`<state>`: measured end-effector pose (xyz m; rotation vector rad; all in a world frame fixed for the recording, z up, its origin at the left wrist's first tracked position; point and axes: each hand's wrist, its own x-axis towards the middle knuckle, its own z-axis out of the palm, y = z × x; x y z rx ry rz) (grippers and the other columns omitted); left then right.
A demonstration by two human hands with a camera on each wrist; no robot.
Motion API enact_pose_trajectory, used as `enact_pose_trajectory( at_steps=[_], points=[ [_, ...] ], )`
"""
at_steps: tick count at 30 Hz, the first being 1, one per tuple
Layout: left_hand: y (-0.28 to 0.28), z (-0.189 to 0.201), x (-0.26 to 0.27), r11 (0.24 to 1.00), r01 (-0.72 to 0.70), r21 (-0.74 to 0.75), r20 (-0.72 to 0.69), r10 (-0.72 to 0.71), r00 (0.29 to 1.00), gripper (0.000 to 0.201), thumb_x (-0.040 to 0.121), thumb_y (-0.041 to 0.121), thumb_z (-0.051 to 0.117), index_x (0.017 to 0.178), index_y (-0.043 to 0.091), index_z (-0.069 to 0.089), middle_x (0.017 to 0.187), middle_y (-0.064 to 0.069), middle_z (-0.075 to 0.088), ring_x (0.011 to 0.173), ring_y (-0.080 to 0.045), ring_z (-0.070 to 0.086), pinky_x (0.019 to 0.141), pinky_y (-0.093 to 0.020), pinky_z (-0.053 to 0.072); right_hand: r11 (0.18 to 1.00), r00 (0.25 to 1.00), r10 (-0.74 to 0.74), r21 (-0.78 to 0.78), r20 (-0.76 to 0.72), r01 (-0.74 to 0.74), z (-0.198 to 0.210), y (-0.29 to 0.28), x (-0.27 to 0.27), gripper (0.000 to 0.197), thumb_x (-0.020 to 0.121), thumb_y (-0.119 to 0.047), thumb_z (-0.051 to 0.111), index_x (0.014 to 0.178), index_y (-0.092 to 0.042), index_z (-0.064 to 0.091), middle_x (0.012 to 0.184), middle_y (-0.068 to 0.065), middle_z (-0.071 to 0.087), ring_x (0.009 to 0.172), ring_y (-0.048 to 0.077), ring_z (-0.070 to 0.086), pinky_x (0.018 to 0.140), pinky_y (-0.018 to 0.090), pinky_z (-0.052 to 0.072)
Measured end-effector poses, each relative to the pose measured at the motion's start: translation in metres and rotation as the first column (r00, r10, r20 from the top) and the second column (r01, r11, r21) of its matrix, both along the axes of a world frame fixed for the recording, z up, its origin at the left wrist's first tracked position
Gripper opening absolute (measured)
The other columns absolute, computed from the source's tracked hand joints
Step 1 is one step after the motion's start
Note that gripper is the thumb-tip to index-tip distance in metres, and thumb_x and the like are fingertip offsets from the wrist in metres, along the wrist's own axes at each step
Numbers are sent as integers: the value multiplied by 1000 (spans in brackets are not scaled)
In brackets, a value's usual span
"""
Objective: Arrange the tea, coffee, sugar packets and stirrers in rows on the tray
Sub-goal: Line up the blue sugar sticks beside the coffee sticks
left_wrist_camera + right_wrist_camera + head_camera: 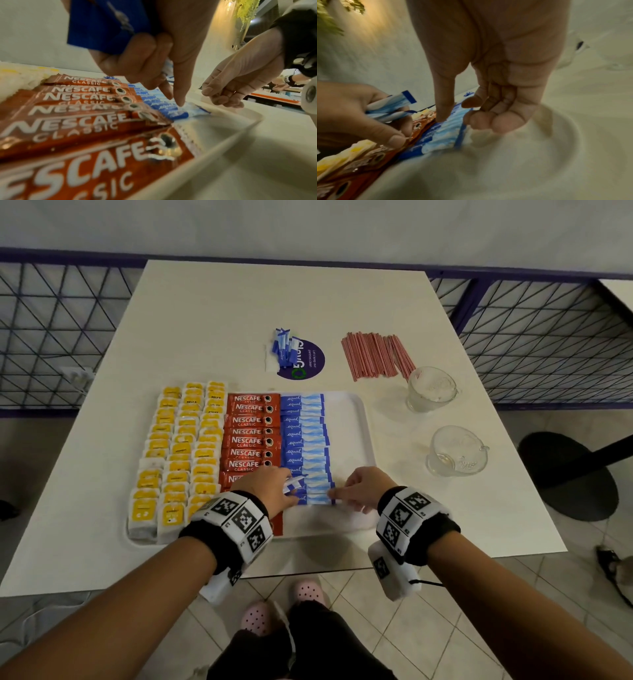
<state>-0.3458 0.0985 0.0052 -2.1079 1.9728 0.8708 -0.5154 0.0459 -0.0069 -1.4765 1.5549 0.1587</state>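
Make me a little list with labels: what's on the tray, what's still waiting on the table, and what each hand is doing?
Tray: yellow tea bags, red coffee sticks, blue sugar packets, in rows
Waiting on table: spare sugar packets, red stirrers
Left hand: holds a few sugar packets
Right hand: fingertips touch the nearest packet in the sugar row
Also there: two glass cups

Two glass cups [432, 389] [457, 451] stand on the white tabletop [212, 313]. A purple round sticker [310, 361] lies farther back.
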Motion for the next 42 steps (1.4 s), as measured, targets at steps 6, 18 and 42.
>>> enact_pose_trajectory(
  at_steps=[6, 18, 42],
  points=[
    [3, 3, 4, 992, -71, 101, -178, 89, 980, 28, 86, 30, 62, 67, 18, 45, 73, 1, 52, 65, -12, 48, 56, -21, 33, 989, 943, 140, -90, 301, -118, 18, 6, 23, 27, 79, -25, 72, 100, -22, 54, 79, -1, 56, 62, 13, 53, 58, 21, 45],
    [25, 0, 26, 970, -139, 202, -444, 217, 869, 15, 90, 29, 59, 78, 20, 54, 68, 5, 53, 61, -6, 47, 55, -11, 35, 973, 901, 230, -96, 369, -209, 21, 5, 38, 9, 87, -18, 63, 79, -16, 58, 70, -6, 54, 61, 7, 51, 62, 17, 45],
    [22, -9, 21, 970, -222, 101, -334, 243, 911, 41, 87, 32, 62, 59, 13, 39, 59, 2, 38, 54, -8, 36, 48, -19, 25, 993, 948, -116, 71, 296, 99, 1, 23, -7, 7, 85, -2, 62, 84, -9, 60, 60, -2, 59, 46, 5, 50, 49, 15, 45]
  ],
)
